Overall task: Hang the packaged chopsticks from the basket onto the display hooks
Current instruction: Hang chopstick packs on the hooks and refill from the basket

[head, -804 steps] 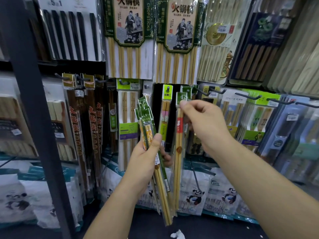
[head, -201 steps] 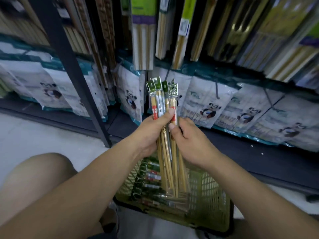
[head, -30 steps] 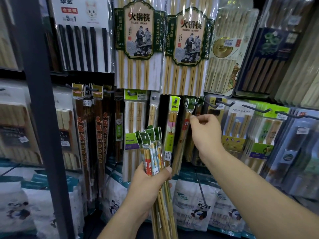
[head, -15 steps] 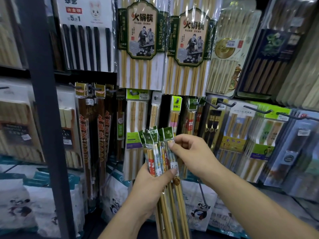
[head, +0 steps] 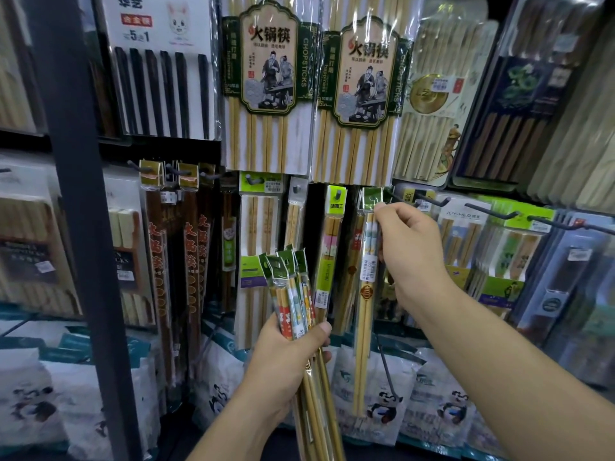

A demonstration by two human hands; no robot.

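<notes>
The display rack (head: 83, 227) has a dark metal upright and rows of glossy plastic packets hanging from thin wire hooks (head: 489, 212). Low in front of it, the left hand (head: 286, 361) is curled round the middle of a bundle of packets (head: 293, 294). These are long bamboo sticks in slick clear sleeves, probably light, stiff lengthwise and apt to slide on each other. The right hand (head: 409, 251) pinches one packet (head: 367, 271) near its top, up at hook height. The packet's green card header (head: 372, 197) looks thin and bendable, so gripping just below it keeps the hole free. Whether it is on a hook yet, I cannot tell
</notes>
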